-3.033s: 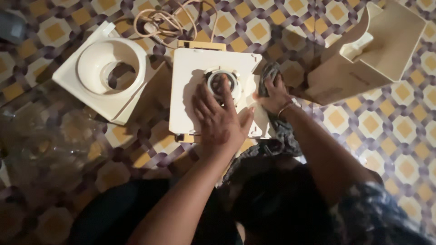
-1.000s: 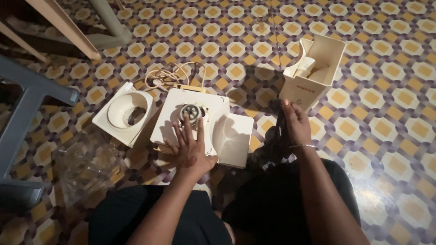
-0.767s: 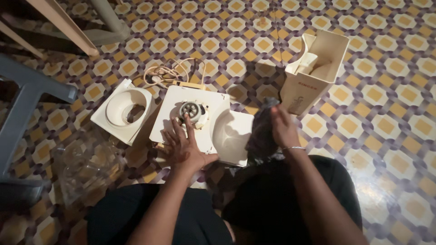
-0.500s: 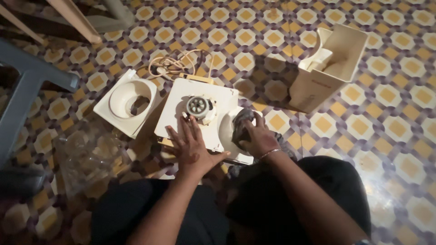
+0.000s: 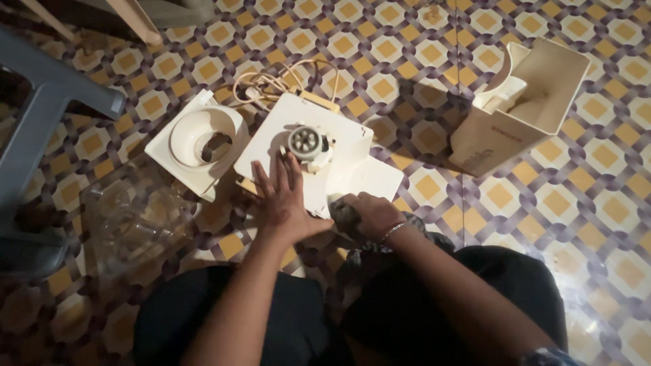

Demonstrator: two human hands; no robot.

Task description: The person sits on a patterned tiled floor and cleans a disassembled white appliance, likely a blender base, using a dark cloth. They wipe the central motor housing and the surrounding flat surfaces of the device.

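A cream appliance base (image 5: pixel 339 146) lies flat on the patterned floor with a round grey hub (image 5: pixel 306 142) on top. My left hand (image 5: pixel 281 200) rests flat on the base, fingers spread, just below the hub. My right hand (image 5: pixel 369 213) presses a dark grey cloth (image 5: pixel 344 213) against the base's near right corner. A bracelet sits on my right wrist.
A cream ring-shaped housing (image 5: pixel 200 139) lies left of the base. A hollow cream casing (image 5: pixel 525 102) lies at the upper right. A beige cord (image 5: pixel 278 81) coils behind the base. A clear plastic container (image 5: pixel 135 220) sits at the left, grey chair legs (image 5: pixel 41 115) beyond.
My right hand lifted the cloth off to the right, then brought it back onto the base and drew it toward the near edge. My left hand stayed flat on the base.
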